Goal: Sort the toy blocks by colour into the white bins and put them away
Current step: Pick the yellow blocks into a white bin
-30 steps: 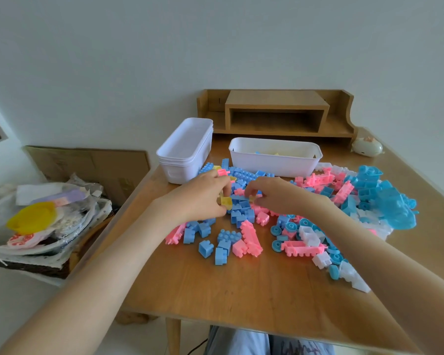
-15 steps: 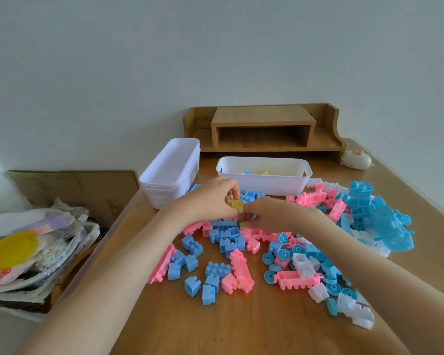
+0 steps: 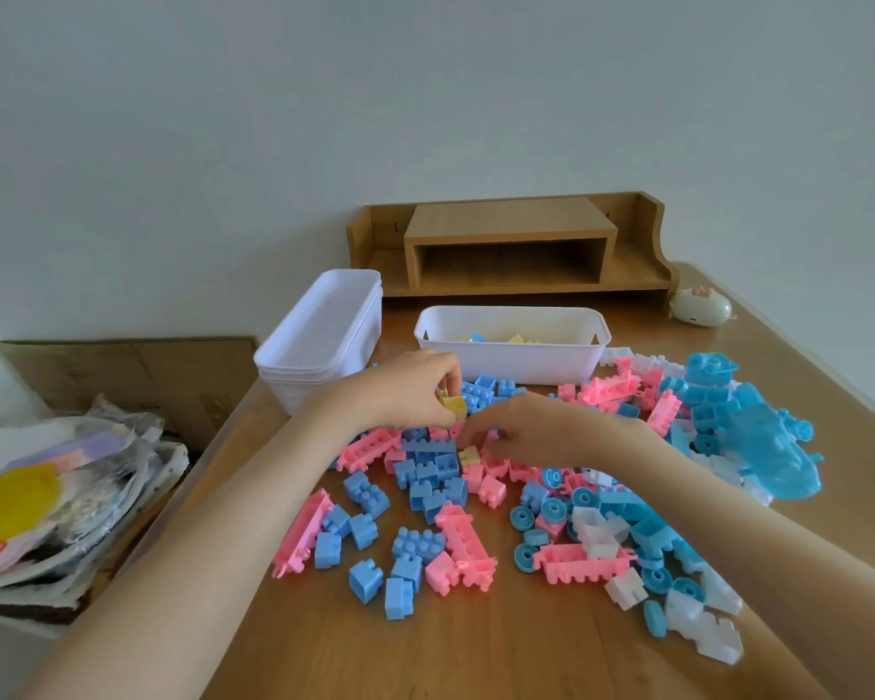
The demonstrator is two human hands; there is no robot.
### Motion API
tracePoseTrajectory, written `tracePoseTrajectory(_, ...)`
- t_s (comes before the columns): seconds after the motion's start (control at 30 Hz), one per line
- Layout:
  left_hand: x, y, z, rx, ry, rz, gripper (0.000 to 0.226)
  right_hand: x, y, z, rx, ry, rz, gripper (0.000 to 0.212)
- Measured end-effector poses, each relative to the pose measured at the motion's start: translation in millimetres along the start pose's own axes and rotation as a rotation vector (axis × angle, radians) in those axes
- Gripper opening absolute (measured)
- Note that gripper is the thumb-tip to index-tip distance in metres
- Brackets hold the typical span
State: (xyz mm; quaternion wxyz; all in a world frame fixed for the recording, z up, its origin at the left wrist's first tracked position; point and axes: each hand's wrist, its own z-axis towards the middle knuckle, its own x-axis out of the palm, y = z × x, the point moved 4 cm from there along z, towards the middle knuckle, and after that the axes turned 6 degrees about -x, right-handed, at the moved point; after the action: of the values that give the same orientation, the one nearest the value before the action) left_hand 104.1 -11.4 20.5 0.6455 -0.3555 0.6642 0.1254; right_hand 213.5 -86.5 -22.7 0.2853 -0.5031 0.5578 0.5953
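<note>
1. The left hand (image 3: pixel 405 391) pinches a small yellow plastic toy block (image 3: pixel 453 404) between thumb and curled fingers, just above the pile.
2. The right hand (image 3: pixel 531 431) curls its fingers down onto a second pale yellow block (image 3: pixel 470 456) lying in the pile; whether they grip it cannot be told.
3. Loose pink, blue and white plastic blocks (image 3: pixel 460 540) cover the wooden bench (image 3: pixel 476 649).
4. Behind them, a long white plastic bin (image 3: pixel 511 368) holds yellow pieces; a stack of white bins (image 3: pixel 319 341) stands to its left.

The open bin (image 3: pixel 511 363) is white and holds yellow blocks (image 3: pixel 516 339). In front of it lie pink blocks (image 3: pixel 463 540), blue blocks (image 3: pixel 418 543) and white blocks (image 3: pixel 599 535) on the brown table (image 3: pixel 476 649).
</note>
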Motion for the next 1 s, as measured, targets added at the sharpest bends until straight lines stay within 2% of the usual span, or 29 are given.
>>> tracePoseTrajectory(0.23,11,10,-6,-0.005,0.050,0.032,0.019,5,10,-2,-0.061,0.103,-0.033,0.030)
tracePoseTrajectory(0.43,14,7,-10,-0.017,0.088,0.037,0.031,4,13,-4,-0.080,0.034,-0.044,0.020)
tracePoseTrajectory(0.7,13,3,-4,0.017,0.043,0.019,0.023,9,19,-8,-0.143,0.079,-0.094,0.026)
tracePoseTrajectory(0.8,12,0,-1,0.052,-0.019,-0.014,0.020,2,22,-13,-0.118,-0.001,-0.090,0.024)
tracePoseTrajectory(0.9,6,-1,5,0.080,-0.137,-0.060,0.020,-20,19,-20,-0.063,-0.155,-0.089,0.019)
tracePoseTrajectory(1.0,-3,-5,16,0.095,-0.213,-0.208,0.020,-46,1,-21,0.032,-0.332,-0.053,0.017)
